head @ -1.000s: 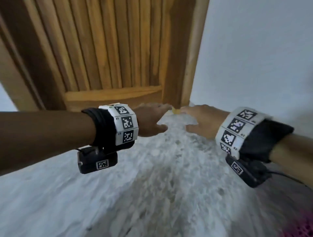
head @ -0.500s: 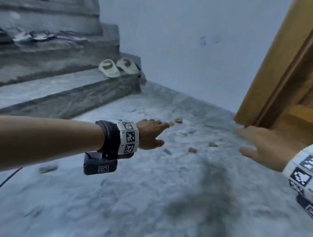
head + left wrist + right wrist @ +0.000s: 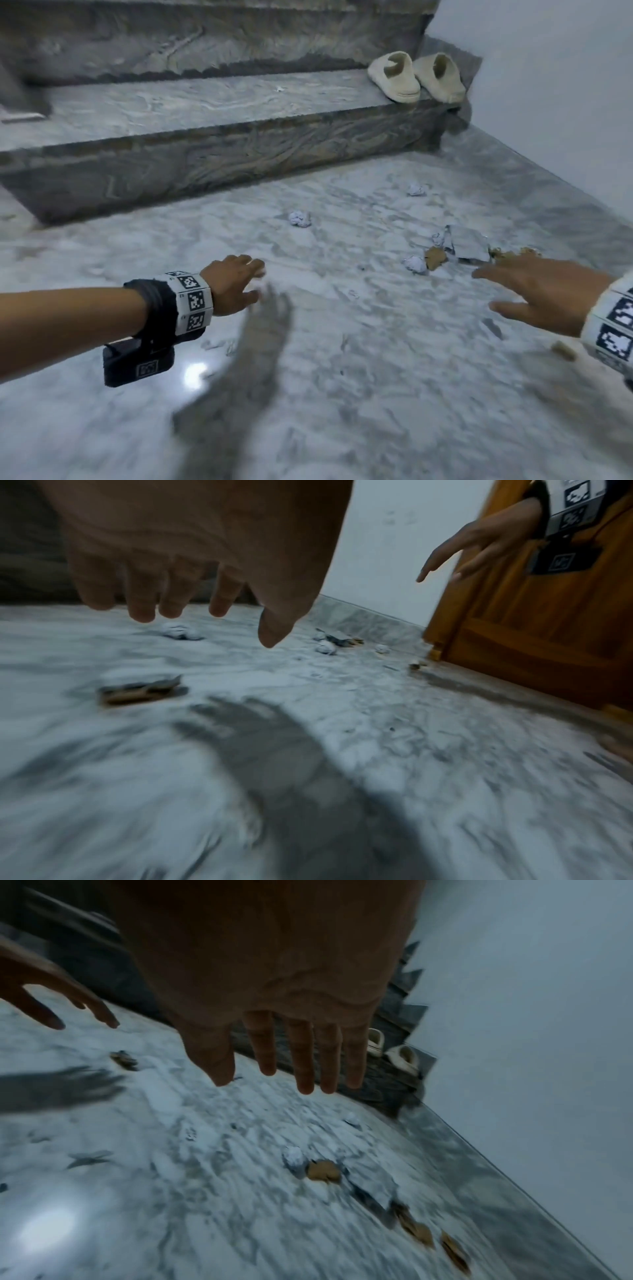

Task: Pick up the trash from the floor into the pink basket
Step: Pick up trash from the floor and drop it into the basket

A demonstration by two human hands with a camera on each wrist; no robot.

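Observation:
Trash lies scattered on the marble floor. A crumpled white paper ball (image 3: 300, 218) sits mid-floor, another paper ball (image 3: 417, 189) lies farther back, and a third ball (image 3: 414, 264) lies beside a brown scrap (image 3: 435, 257) and a grey flat piece (image 3: 467, 243). My left hand (image 3: 236, 284) hovers over the floor, fingers relaxed and empty (image 3: 192, 607). My right hand (image 3: 534, 294) reaches out at the right, fingers straight (image 3: 301, 1066), holding nothing, just short of the scrap pile (image 3: 322, 1171). The pink basket is out of view.
A dark marble step (image 3: 219, 161) runs across the back, with a pair of cream slippers (image 3: 416, 77) on its right end. A pale wall (image 3: 565, 102) closes the right side. A wooden door (image 3: 534, 631) stands at the right. A flat brown scrap (image 3: 140, 689) lies near my left hand.
The view has swung left from the wooden door to the step and the scattered trash. Both hands stay open and empty, now held over the floor.

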